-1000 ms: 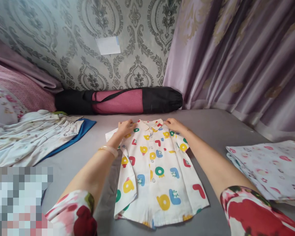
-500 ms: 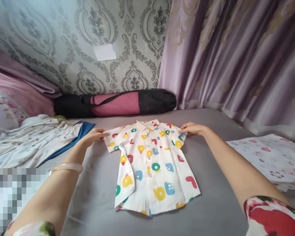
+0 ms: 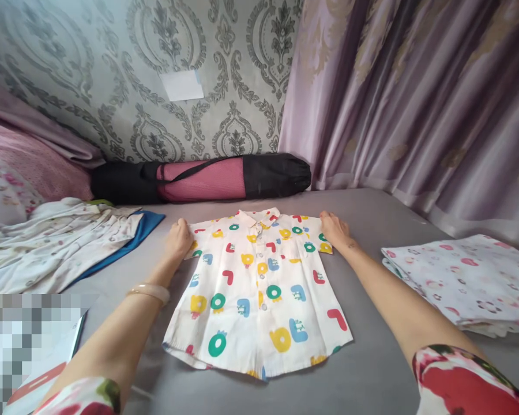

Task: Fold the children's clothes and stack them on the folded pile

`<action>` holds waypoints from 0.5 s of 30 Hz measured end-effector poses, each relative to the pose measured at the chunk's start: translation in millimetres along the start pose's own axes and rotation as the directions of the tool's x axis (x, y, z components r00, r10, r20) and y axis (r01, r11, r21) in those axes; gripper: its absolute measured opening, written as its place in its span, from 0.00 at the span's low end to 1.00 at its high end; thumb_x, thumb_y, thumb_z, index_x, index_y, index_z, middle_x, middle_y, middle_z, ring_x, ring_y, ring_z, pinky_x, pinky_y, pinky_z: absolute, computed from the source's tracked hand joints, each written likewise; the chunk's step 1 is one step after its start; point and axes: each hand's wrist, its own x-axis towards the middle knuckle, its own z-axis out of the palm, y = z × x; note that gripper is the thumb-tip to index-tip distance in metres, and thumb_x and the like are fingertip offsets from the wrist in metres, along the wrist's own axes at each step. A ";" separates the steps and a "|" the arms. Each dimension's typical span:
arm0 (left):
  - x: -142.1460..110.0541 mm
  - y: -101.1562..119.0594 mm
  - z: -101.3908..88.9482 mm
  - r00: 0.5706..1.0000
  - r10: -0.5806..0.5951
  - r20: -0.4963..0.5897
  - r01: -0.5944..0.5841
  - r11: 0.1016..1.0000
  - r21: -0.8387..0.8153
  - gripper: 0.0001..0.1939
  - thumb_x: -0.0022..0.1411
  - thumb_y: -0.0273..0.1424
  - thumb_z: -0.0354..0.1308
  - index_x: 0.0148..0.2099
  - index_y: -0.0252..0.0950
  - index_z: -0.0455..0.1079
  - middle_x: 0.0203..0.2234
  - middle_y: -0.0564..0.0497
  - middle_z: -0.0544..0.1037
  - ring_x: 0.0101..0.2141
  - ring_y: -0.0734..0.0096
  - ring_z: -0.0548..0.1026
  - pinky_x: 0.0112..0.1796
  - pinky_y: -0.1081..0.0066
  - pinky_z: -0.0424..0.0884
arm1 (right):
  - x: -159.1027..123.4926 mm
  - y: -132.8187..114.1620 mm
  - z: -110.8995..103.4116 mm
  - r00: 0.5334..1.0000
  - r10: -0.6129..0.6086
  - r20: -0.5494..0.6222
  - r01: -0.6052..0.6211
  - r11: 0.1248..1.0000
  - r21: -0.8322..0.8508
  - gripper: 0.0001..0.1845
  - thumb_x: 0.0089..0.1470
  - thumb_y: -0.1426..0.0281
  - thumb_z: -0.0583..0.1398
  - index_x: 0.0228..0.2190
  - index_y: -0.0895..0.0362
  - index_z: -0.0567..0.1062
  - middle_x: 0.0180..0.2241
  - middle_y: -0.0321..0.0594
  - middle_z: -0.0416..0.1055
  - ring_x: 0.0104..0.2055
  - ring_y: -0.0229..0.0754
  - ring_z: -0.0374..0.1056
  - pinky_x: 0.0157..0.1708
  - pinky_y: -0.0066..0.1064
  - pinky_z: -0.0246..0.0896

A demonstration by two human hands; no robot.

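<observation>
A white short-sleeved shirt [image 3: 251, 300] with colourful letter prints lies front side up on the grey sheet, its collar toward the wall and its hem toward me. My left hand [image 3: 181, 237] is closed at the edge of the left-side sleeve, fingers curled in. At the opposite sleeve, my right hand [image 3: 335, 229] is closed on the cuff's outer edge. The buttons run down the middle, and both side panels are spread out.
A pink and black mat bag [image 3: 201, 180] lies along the wall. Crumpled pale clothes [image 3: 60, 242] and a blue cloth [image 3: 149, 225] are at left. On the right is a folded pink-patterned white cloth [image 3: 462, 276]. A partly blurred flat object [image 3: 75, 334] sits at lower left.
The shirt's left side panel, folded inward before, now lies spread outward. My left hand has shifted right and turned into a fist; my right hand has curled more over the sleeve.
</observation>
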 end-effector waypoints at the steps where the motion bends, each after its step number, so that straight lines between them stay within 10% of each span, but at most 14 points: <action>1: -2.7 -0.6 0.9 1.000 0.010 0.007 -0.010 1.000 0.019 0.17 0.65 0.30 0.42 0.51 0.32 0.65 0.45 0.34 0.74 0.44 0.50 0.75 0.39 0.59 0.68 | -3.6 0.0 0.5 1.000 -0.025 -0.010 0.024 0.997 -0.069 0.18 0.63 0.74 0.47 0.49 0.58 0.71 0.47 0.54 0.71 0.46 0.51 0.71 0.44 0.38 0.61; 11: 2.3 -18.3 6.1 0.998 0.004 -0.056 -0.007 0.998 -0.057 0.15 0.65 0.34 0.44 0.48 0.33 0.66 0.45 0.37 0.75 0.49 0.56 0.72 0.47 0.65 0.66 | -4.5 3.4 3.0 0.989 0.142 -0.041 -0.140 0.989 0.052 0.19 0.64 0.65 0.49 0.48 0.60 0.73 0.49 0.58 0.70 0.48 0.55 0.69 0.41 0.38 0.58; 15: -6.5 -22.8 -9.0 0.986 -0.167 0.012 0.166 0.971 -0.174 0.18 0.63 0.40 0.49 0.48 0.33 0.66 0.40 0.40 0.78 0.45 0.57 0.74 0.43 0.66 0.67 | -3.4 17.4 1.9 0.989 0.149 0.018 -0.150 0.973 0.173 0.24 0.65 0.63 0.45 0.49 0.67 0.70 0.45 0.66 0.71 0.45 0.52 0.70 0.37 0.36 0.58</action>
